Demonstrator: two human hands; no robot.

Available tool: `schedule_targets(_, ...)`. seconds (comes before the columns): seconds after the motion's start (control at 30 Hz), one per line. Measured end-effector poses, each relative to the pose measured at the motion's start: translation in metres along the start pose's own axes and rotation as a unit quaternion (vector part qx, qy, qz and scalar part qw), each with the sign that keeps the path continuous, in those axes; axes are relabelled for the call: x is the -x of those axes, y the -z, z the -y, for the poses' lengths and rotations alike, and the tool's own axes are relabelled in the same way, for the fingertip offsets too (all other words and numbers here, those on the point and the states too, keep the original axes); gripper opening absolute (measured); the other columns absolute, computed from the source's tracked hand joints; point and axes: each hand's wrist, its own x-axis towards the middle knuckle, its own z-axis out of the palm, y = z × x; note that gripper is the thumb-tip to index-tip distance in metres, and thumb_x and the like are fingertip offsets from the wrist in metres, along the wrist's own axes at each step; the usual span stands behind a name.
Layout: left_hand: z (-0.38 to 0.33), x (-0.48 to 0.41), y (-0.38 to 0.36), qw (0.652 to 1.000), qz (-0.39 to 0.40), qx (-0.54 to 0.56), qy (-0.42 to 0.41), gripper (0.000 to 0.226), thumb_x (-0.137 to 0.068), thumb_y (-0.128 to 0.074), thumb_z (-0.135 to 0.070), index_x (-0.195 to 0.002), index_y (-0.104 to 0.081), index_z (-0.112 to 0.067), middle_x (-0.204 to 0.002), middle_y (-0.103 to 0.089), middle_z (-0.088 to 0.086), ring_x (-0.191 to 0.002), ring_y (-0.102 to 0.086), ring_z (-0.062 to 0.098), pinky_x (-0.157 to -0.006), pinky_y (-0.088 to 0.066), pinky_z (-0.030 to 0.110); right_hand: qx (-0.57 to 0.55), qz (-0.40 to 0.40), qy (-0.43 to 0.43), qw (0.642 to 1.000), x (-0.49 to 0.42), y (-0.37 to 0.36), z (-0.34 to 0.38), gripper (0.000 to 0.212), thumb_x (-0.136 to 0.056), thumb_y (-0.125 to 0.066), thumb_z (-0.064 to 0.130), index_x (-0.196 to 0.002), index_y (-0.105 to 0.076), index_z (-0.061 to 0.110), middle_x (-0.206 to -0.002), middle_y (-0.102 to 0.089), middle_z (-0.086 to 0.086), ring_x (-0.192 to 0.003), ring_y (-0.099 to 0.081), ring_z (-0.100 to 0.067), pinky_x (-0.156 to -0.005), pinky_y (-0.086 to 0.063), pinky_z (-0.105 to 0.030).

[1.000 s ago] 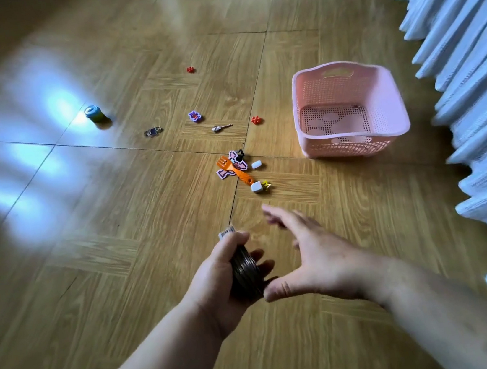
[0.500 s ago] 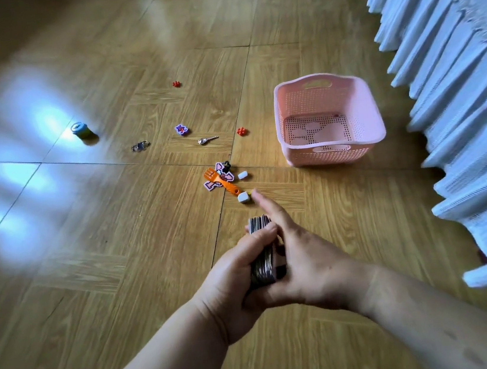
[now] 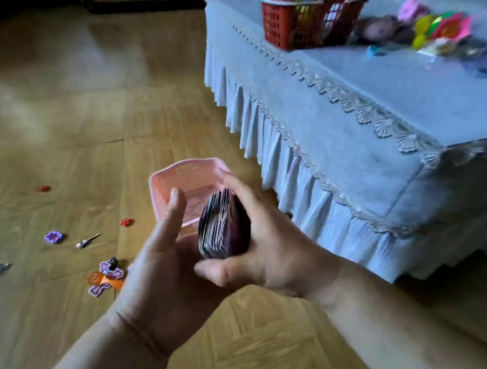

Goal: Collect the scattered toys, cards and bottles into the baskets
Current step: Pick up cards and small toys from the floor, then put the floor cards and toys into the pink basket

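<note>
Cards form 1 stack on edge: left hand beside it, thumb raised clear, fingers hidden, its grip impossible to tell; right hand clasps it. Long axis points straight ahead toward the pink basket, just beyond.

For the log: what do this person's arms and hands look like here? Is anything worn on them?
Both forearms are bare right to the frame edge, with no sleeve showing. The left hand and right hand are ungloved. No watch, bracelet or band shows at either wrist, and no ring on the fingers in view, though several fingers are hidden. The picture is slightly blurred, so small marks cannot be made out.
</note>
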Motion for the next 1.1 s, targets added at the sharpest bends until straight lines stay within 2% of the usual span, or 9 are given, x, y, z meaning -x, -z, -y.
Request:
schedule_targets(0.2,-0.016,-0.006,-0.072,0.99,0.1,-0.1,-0.022,0.077,-0.091,-0.03,-0.068,-0.119,-0.07,-0.008,-0.124,-0.065,0.02,-0.119,-0.06,0.034,-0.105,-0.041,0.056,0.079,-0.122,0.014,0.989,0.028,0.061,0.071,0.116,-0.052,-0.083,0.045,-0.148,-0.02,0.034,-0.116,-0.056,0.024,-0.111,-0.054,0.01,-0.106,-0.042,-0.027)
schedule_targets(0.27,-0.02,-0.004,-0.087,0.985,0.059,-0.157,-0.039,0.068,-0.09,-0.044,-0.064,-0.122,-0.067,-0.009,-0.117,-0.067,0.023,-0.11,-0.064,0.032,-0.092,-0.049,0.05,0.149,-0.18,0.03,0.972,0.029,0.086,0.095,0.116,-0.051,-0.084,0.049,-0.148,-0.023,0.032,-0.114,-0.056,0.027,-0.109,-0.053,0.013,-0.103,-0.042,-0.021)
schedule_targets(0.33,-0.021,-0.006,-0.091,0.975,-0.028,-0.207,-0.072,0.033,-0.09,-0.062,-0.043,-0.091,-0.075,-0.013,-0.091,-0.071,0.015,-0.089,-0.068,0.03,-0.077,-0.052,0.043,0.239,-0.255,0.029,0.936,0.019,0.122,0.111,0.114,-0.053,-0.085,0.052,-0.147,-0.023,0.028,-0.12,-0.056,0.017,-0.11,-0.055,0.003,-0.098,-0.045,-0.023)
schedule_targets(0.4,-0.019,-0.008,-0.084,0.959,-0.102,-0.25,-0.086,0.013,-0.09,-0.065,-0.023,-0.083,-0.07,-0.013,-0.087,-0.067,0.01,-0.081,-0.065,0.028,-0.078,-0.05,0.042,0.332,-0.296,-0.026,0.895,0.004,0.161,0.119,0.106,-0.058,-0.083,0.051,-0.143,-0.026,0.023,-0.119,-0.056,0.009,-0.11,-0.054,-0.012,-0.089,-0.044,-0.027)
schedule_targets(0.5,-0.017,-0.011,-0.063,0.952,-0.143,-0.26,-0.073,0.011,-0.091,-0.062,-0.013,-0.1,-0.067,-0.009,-0.097,-0.064,0.011,-0.084,-0.062,0.026,-0.077,-0.05,0.04,0.394,-0.288,-0.155,0.859,-0.014,0.206,0.113,0.096,-0.066,-0.08,0.043,-0.142,-0.025,0.02,-0.116,-0.052,0.002,-0.103,-0.048,-0.02,-0.079,-0.038,-0.026)
schedule_targets(0.6,-0.013,-0.013,-0.047,0.952,-0.161,-0.256,-0.056,0.009,-0.091,-0.061,-0.01,-0.1,-0.065,-0.008,-0.096,-0.063,0.009,-0.083,-0.062,0.026,-0.074,-0.049,0.038,0.416,-0.231,-0.261,0.84,-0.022,0.227,0.092,0.107,-0.068,-0.079,0.049,-0.147,-0.017,0.014,-0.124,-0.051,-0.006,-0.11,-0.05,-0.026,-0.083,-0.041,-0.029)
schedule_targets(0.8,-0.009,-0.018,-0.03,0.947,-0.183,-0.259,-0.041,0.008,-0.091,-0.061,-0.009,-0.098,-0.066,-0.009,-0.095,-0.062,0.009,-0.082,-0.062,0.027,-0.071,-0.05,0.038,0.424,-0.207,-0.296,0.83,-0.028,0.233,0.061,0.116,-0.066,-0.071,0.068,-0.149,-0.017,0.009,-0.152,-0.032,-0.013,-0.135,-0.038,-0.032,-0.103,-0.037,-0.038)
schedule_targets(0.97,-0.011,-0.025,-0.024,0.947,-0.195,-0.252,-0.042,0.006,-0.09,-0.062,-0.007,-0.094,-0.065,-0.008,-0.092,-0.059,0.011,-0.08,-0.06,0.027,-0.069,-0.049,0.037,0.514,-0.303,-0.192,0.779,-0.023,0.22,0.063,0.118,-0.061,-0.061,0.081,-0.149,-0.02,0.015,-0.155,-0.024,-0.013,-0.143,-0.018,-0.035,-0.114,-0.021,-0.046)
schedule_targets(1.1,-0.011,-0.036,-0.017,0.945,-0.214,-0.241,-0.047,0.005,-0.091,-0.061,-0.008,-0.093,-0.063,-0.011,-0.087,-0.059,0.007,-0.078,-0.059,0.024,-0.069,-0.049,0.036,0.504,-0.371,0.123,0.77,-0.016,0.164,0.059,0.064,-0.079,-0.052,0.058,-0.125,-0.055,0.012,-0.125,-0.055,-0.01,-0.124,-0.038,-0.032,-0.105,-0.027,-0.034)
